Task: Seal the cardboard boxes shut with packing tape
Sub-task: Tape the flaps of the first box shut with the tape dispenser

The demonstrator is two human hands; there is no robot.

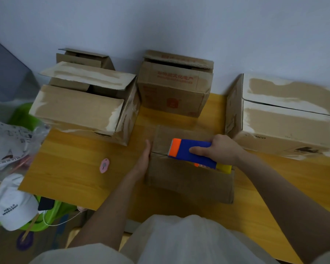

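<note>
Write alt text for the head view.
A right hand grips a blue and orange tape dispenser on the seam of a small cardboard box, while the left hand lies flat against the box's side. Larger boxes stand behind on a wooden table.

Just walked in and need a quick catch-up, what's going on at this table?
A person is taping a small cardboard box shut. The right hand grips a blue and orange tape dispenser over the box's top seam, while the left hand lies flat against its left side. Four other boxes wait behind; the left box is still open.
</note>
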